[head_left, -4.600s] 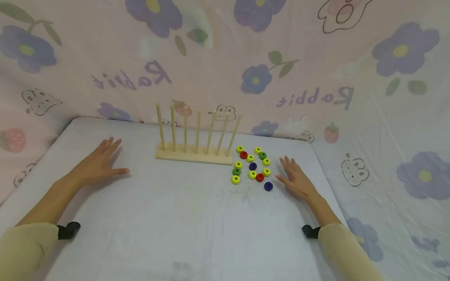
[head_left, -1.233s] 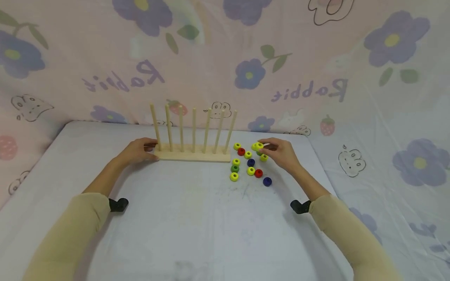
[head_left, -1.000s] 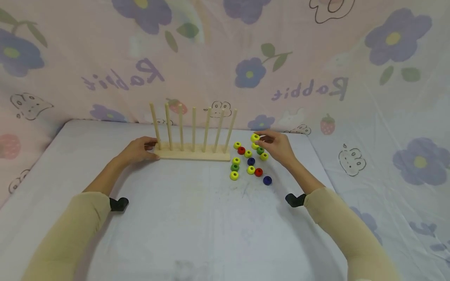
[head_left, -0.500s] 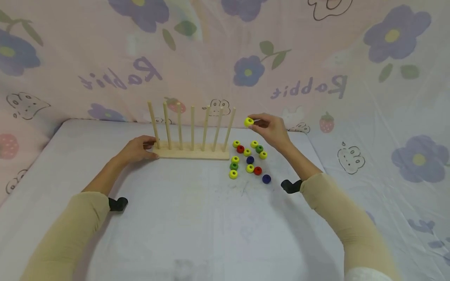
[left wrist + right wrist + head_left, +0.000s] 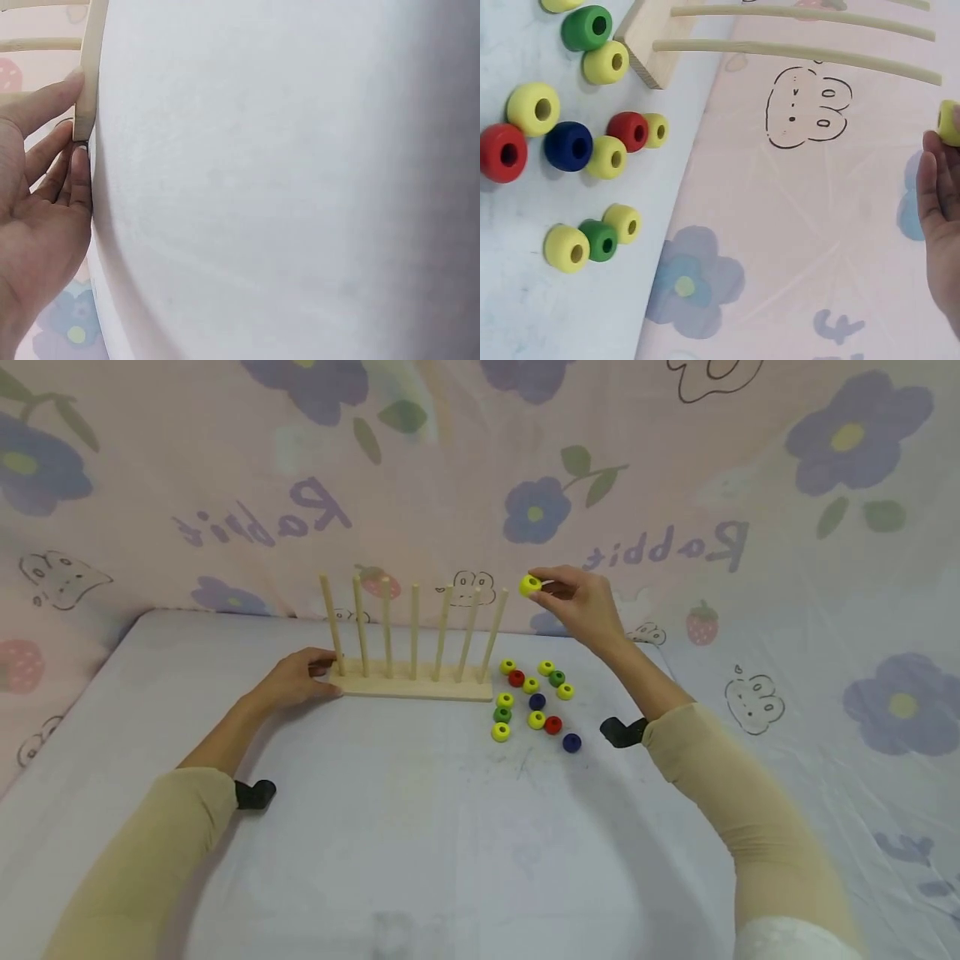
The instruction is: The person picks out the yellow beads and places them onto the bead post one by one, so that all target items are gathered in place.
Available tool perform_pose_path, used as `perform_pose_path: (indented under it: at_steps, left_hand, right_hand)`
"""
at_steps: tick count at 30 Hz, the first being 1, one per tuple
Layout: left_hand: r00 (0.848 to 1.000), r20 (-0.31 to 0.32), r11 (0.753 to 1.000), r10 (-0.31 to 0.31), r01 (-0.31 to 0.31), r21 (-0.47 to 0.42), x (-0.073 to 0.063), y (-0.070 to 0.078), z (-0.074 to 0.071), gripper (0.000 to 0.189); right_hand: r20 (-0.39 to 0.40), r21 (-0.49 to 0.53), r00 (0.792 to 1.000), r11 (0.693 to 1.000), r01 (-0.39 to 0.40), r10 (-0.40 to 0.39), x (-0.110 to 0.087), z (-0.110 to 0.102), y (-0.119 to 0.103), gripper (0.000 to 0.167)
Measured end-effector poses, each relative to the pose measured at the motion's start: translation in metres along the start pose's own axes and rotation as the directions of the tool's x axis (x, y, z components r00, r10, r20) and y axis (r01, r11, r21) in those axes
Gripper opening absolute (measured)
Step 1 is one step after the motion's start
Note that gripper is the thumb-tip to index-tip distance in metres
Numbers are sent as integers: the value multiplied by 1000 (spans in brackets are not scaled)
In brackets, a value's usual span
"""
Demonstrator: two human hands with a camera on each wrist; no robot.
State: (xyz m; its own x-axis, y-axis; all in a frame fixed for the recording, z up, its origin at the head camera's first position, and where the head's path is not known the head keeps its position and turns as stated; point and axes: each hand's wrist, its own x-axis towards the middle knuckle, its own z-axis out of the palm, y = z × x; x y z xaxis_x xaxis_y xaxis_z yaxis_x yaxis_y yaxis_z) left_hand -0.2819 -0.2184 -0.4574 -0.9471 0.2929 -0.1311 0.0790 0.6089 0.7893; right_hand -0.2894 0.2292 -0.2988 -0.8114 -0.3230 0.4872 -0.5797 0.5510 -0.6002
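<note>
A wooden peg rack [image 5: 412,691] with several upright pegs stands near the back of the table. My left hand [image 5: 288,680] grips its left end; the left wrist view has the thumb against one face of the base [image 5: 89,82] and the other fingers at the end. Raised above table height, my right hand [image 5: 587,607] pinches a yellow bead [image 5: 527,587] between thumb and fingertips. This bead is just right of the rightmost peg [image 5: 493,636], about level with its top and apart from it. All the pegs are bare.
Loose beads lie right of the rack: several yellow ones, such as the nearest yellow bead [image 5: 497,735], plus red [image 5: 552,728], green [image 5: 502,718] and dark blue beads [image 5: 572,747]. A patterned cloth [image 5: 450,468] hangs behind the white table [image 5: 375,827].
Earlier both hands were apart from everything. My left hand has since taken hold of the rack's end; my right hand has picked up a yellow bead and lifted it up and slightly left.
</note>
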Motion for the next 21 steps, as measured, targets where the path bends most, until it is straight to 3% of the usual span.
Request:
perform_pose_path:
  at_steps: [9, 21]
  left_hand:
    - [1000, 19, 1000, -17, 17, 23, 0, 5, -4, 79]
    - [999, 25, 999, -27, 26, 19, 1, 4, -2, 79]
  right_hand:
    - [71, -36, 997, 999, 31, -29, 17, 0, -17, 31]
    - [101, 28, 992, 997, 73, -75, 34, 23, -38, 30]
